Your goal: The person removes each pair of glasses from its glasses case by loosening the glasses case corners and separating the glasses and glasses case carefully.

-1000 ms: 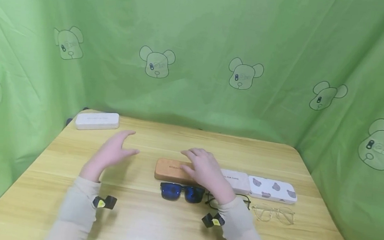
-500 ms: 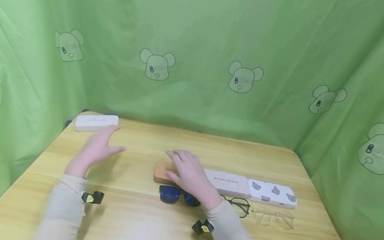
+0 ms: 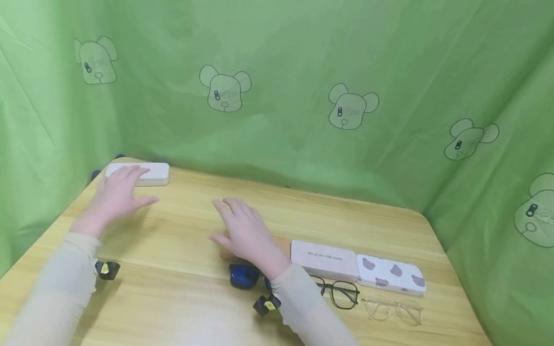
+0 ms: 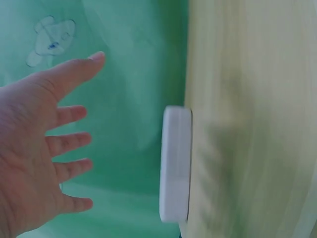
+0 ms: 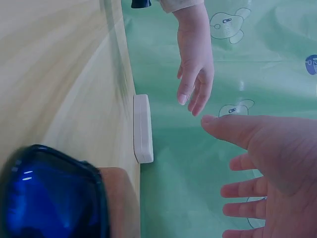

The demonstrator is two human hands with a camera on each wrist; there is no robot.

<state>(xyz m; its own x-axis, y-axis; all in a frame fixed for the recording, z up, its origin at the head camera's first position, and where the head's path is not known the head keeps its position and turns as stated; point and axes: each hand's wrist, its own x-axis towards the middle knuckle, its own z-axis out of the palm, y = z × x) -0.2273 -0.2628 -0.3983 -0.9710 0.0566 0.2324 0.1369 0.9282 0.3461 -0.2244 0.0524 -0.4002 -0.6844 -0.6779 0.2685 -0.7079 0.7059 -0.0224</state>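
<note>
"Starting at the left, what goes on record?"

"From where I stand, a white case (image 3: 158, 174) in the far left corner of the surface (image 3: 181, 307). The person's left grip (image 3: 114, 194) hangs over its near side, fingers spread, holding nothing, not touching it. I judge the case sits alone because it has no partner; I see no glasses before it."

"And the right grip (image 3: 247, 228)?"

"Fingers and thumb apart, nothing between them. It is raised over the orange case (image 3: 280, 243), hiding most of it; blue-lensed sunglasses (image 3: 243, 276) lie just in front, partly hidden. Next, a pale lettered case (image 3: 323, 261), black-framed glasses (image 3: 344, 296) before it. Last, a bear-print case (image 3: 391, 275) with thin clear glasses (image 3: 395, 304). Probable reason: one pair per case, in a straight row."

"Edges and room?"

"White case: close to the rear edge, green curtain (image 3: 279, 146) just behind, so little slack that way. Rightward, a wide stretch of bare wood before the orange case. Within the row, ends touch or nearly so; access looks better from above. Bear-print case: short of the right edge, a margin of wood beyond."
</note>
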